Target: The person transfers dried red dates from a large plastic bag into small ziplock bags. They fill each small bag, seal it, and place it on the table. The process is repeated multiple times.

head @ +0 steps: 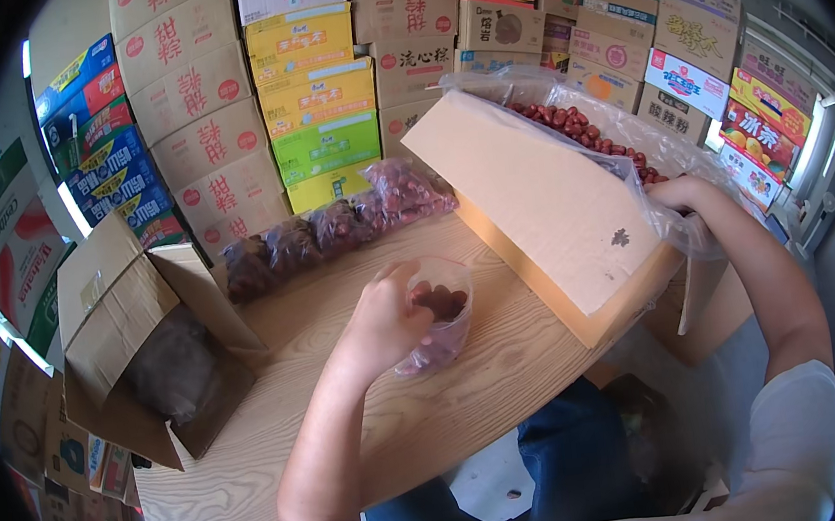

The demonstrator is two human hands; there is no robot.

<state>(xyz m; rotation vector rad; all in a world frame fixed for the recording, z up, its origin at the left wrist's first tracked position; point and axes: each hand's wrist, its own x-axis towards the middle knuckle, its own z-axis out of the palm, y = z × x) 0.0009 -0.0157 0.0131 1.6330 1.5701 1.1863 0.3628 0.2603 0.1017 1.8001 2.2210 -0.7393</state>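
My left hand [391,319] grips the rim of a clear plastic bag [462,331] that stands on the wooden table, its mouth spread. Dark red dried dates, likely jujubes [440,302], lie inside it. To the right, a large cardboard carton [539,196] rests on the table with its lining of clear plastic film [694,234] folded over the edge. Loose jujubes [578,128] fill part of that carton. My right hand [675,194] reaches over the carton's near right corner, among the film and jujubes; its fingertips are hidden, so whether it grasps anything is unclear.
Several filled bags of jujubes [317,232] line the far side of the wooden table [309,391]. An open cardboard box [116,297] lies on its side at left, with clear plastic bags [175,367] inside. Stacked cartons [315,97] wall the back.
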